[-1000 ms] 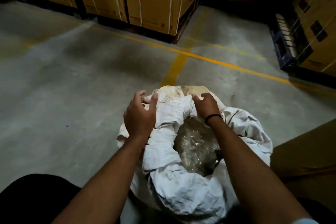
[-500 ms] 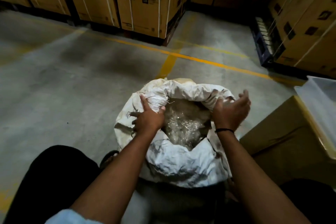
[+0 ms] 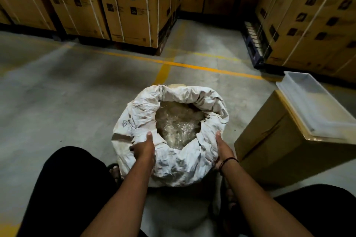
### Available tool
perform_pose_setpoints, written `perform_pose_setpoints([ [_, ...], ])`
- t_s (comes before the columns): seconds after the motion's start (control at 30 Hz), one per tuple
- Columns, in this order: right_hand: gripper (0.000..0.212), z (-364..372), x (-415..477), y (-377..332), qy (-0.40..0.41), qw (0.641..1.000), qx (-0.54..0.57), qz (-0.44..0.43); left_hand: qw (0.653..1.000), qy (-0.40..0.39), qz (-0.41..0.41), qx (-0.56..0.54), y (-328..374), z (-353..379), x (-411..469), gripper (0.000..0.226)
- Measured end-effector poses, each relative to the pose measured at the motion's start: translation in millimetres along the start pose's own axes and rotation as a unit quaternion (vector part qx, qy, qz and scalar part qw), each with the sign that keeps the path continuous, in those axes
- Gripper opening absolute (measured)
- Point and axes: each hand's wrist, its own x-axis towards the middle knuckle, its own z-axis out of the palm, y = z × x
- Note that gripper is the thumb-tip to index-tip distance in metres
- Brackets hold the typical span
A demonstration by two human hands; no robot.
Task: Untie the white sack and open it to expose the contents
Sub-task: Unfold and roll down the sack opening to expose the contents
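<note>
Your left hand (image 3: 143, 148) grips the rolled-down rim of the white sack (image 3: 179, 169) on its near left, thumb on top; your right hand (image 3: 223, 151) clasps the near right of the rim the same way. The sack stands open on the concrete floor (image 3: 67, 102) between your knees, clear crinkled plastic (image 3: 177, 125) showing inside. A cardboard box (image 3: 269, 146) bearing a white tray (image 3: 316, 106) sits just to its right.
</note>
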Motion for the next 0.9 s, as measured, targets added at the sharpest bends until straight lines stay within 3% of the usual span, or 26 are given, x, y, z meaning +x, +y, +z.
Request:
perform_pose_setpoints([
  [0.07, 0.065, 31, -61, -25, -0.058, 0.997, 0.04, -0.03, 0.992, -0.076, -0.001, -0.098, 8, -12, -14, 0.061],
  [0.1, 0.039, 45, -90, -42, -0.08, 0.994, 0.056, -0.056, 0.976, -0.145, -0.021, -0.159, 16, -20, -14, 0.047],
  [0.13, 0.029, 50, -102, -59, -0.064, 0.991, 0.082, -0.086, 0.958, -0.187, -0.038, -0.215, 25, -28, -13, 0.042],
  [0.23, 0.032, 53, -107, -103, -0.028, 0.973, 0.186, -0.137, 0.92, -0.242, -0.047, -0.304, 44, -42, 7, 0.049],
  [0.3, 0.033, 58, -95, -104, -0.025, 0.972, 0.19, -0.137, 0.914, -0.253, -0.042, -0.314, 39, -46, 18, 0.055],
  [0.37, 0.03, 66, -84, -93, -0.029, 0.985, 0.126, -0.11, 0.911, -0.257, -0.04, -0.321, 30, -47, 25, 0.06],
  [0.43, 0.052, 64, -65, -86, 0.002, 0.994, 0.012, -0.106, 0.916, -0.249, -0.021, -0.313, 29, -49, 25, 0.064],
  [0.5, 0.072, 61, -63, -96, 0.119, 0.98, -0.112, -0.112, 0.926, -0.255, 0.018, -0.279, 40, -46, 23, 0.066],
  [0.57, 0.084, 62, -81, -115, 0.274, 0.922, -0.196, -0.191, 0.959, -0.215, 0.04, -0.183, 58, -41, 8, 0.08],
  [0.63, 0.078, 70, -104, -138, 0.321, 0.816, -0.273, -0.395, 0.994, -0.066, 0.028, -0.079, 75, -37, -1, 0.129],
  [0.7, 0.062, 87, -124, -156, 0.214, 0.709, -0.351, -0.574, 0.985, 0.097, 0.135, 0.054, 92, -35, -17, 0.132],
  [0.77, 0.06, 104, -139, -151, 0.049, 0.659, -0.427, -0.617, 0.939, 0.153, 0.253, 0.177, 103, -31, -39, 0.124],
  [0.8, 0.068, 110, -147, -143, -0.022, 0.631, -0.478, -0.611, 0.914, 0.161, 0.285, 0.239, 109, -27, -53, 0.124],
  [0.83, 0.083, 111, -152, -130, -0.066, 0.581, -0.553, -0.593, 0.892, 0.155, 0.312, 0.289, 113, -20, -53, 0.124],
  [0.9, 0.12, 100, -151, -97, -0.094, 0.437, -0.714, -0.538, 0.88, 0.105, 0.321, 0.333, 122, -14, -60, 0.122],
])
